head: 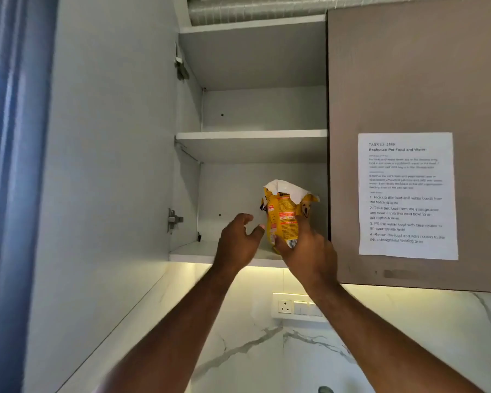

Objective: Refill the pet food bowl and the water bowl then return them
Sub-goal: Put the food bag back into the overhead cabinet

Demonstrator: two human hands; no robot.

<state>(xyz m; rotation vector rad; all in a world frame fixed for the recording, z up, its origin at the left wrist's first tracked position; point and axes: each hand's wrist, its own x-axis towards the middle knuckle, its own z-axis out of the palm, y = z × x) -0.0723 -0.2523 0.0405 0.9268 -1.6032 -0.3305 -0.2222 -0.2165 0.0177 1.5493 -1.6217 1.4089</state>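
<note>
1. A yellow pet food bag stands upright on the bottom shelf of an open wall cabinet, near the shelf's right end, at about 5 o'clock from the middle of the cabinet opening. Its top is torn open and shows a white lining.
2. The right hand grips the lower part of the bag, with the thumb across the printed front and the fingers round its right side.
3. The left hand is spread wide and holds nothing, just beside the bag at its 9 o'clock, with the thumb tip close to the bag's left edge; contact cannot be told.
4. The cabinet door at 9 o'clock is swung open; the neighbouring brown door at 3 o'clock is closed and carries a printed task sheet.
5. Below the cabinet, at 6 o'clock, a switch and socket plate sits on the marble wall.
6. A ribbed silver duct runs across the top at 12 o'clock.
</note>
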